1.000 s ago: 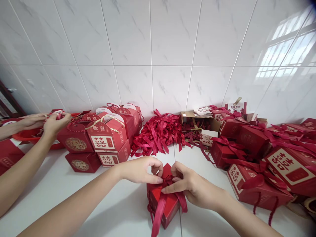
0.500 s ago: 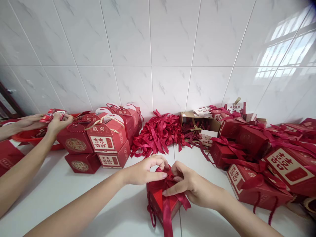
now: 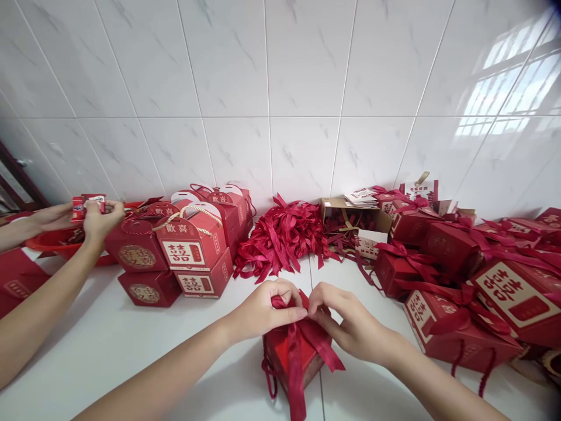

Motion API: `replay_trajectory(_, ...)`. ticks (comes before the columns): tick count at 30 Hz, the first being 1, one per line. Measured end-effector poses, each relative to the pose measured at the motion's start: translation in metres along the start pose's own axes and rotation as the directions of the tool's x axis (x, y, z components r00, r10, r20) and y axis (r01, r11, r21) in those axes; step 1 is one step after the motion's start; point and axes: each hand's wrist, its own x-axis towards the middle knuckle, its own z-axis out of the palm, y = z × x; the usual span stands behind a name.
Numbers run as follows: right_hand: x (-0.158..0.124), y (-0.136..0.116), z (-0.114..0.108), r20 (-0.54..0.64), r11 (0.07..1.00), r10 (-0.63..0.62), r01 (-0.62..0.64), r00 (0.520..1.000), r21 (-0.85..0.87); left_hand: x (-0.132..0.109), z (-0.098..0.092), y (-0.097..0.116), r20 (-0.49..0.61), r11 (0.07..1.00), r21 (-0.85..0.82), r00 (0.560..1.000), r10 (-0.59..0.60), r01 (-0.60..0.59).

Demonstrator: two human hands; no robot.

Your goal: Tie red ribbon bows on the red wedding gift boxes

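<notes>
On the table in front of me stands a red gift box (image 3: 280,359) with a twisted cord at its left side. A dark red ribbon (image 3: 296,374) lies over its top, one tail hanging down the front and another off to the right. My left hand (image 3: 274,310) pinches a loop of this ribbon between thumb and fingers above the box. Close beside it, my right hand (image 3: 344,321) is closed with thumb and forefinger together at the ribbon's middle. The fingers partly hide the knot.
Stacked red boxes (image 3: 193,251) stand to the left, a heap of red ribbons (image 3: 284,237) at the back. An open carton (image 3: 326,217) holds tags. Ribboned boxes (image 3: 464,333) crowd the right. At far left, another person's hands (image 3: 99,219) hold a small red packet (image 3: 81,209) over a red basin (image 3: 52,241).
My hands have drawn the ribbon tighter at the top of the box. The right hand's fingers have closed and moved slightly up and right. The other person's packet has turned.
</notes>
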Motion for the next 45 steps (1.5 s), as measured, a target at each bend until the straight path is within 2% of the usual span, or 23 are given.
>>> replay_trajectory(3, 0.000, 0.000, 0.002, -0.106, 0.995, 0.087, -0.082, 0.991, 0.050, -0.001, 0.002, -0.001, -0.011, 1.000, -0.014, 1.000, 0.016, -0.016)
replay_trajectory(5, 0.001, 0.001, 0.003, -0.119, 0.991, 0.120, -0.112, 0.986, 0.070, -0.002, 0.003, -0.002, -0.031, 1.000, -0.016, 0.999, 0.020, -0.021)
replay_trajectory(12, 0.000, 0.005, -0.001, -0.093, 0.971, 0.218, -0.207, 0.972, 0.116, -0.001, 0.008, -0.004, -0.073, 1.000, -0.002, 0.997, -0.002, 0.002)
replay_trajectory(20, 0.000, 0.004, -0.016, -0.083, 0.958, 0.274, -0.264, 0.958, 0.113, -0.002, 0.009, -0.005, -0.061, 1.000, -0.018, 0.998, 0.008, -0.009)
replay_trajectory(26, 0.003, 0.002, -0.019, -0.006, 0.910, 0.355, -0.344, 0.935, 0.230, -0.004, 0.007, -0.003, -0.034, 0.997, -0.040, 0.997, -0.072, 0.071)
replay_trajectory(30, 0.005, -0.001, -0.022, 0.081, 0.864, 0.480, -0.487, 0.873, 0.127, -0.005, 0.004, 0.002, -0.020, 0.993, -0.057, 0.994, -0.109, 0.108)
replay_trajectory(32, 0.006, -0.002, -0.022, 0.108, 0.851, 0.510, -0.519, 0.853, 0.083, -0.005, 0.004, 0.004, -0.031, 0.991, -0.047, 0.991, -0.128, 0.127)
replay_trajectory(39, 0.006, -0.002, -0.020, 0.089, 0.851, 0.520, -0.524, 0.850, 0.041, -0.002, 0.007, -0.002, -0.112, 0.988, -0.083, 0.984, -0.137, 0.128)
replay_trajectory(45, 0.006, -0.002, -0.023, 0.076, 0.856, 0.512, -0.515, 0.856, 0.032, -0.002, 0.007, -0.006, -0.103, 0.995, -0.053, 0.990, -0.094, 0.089)
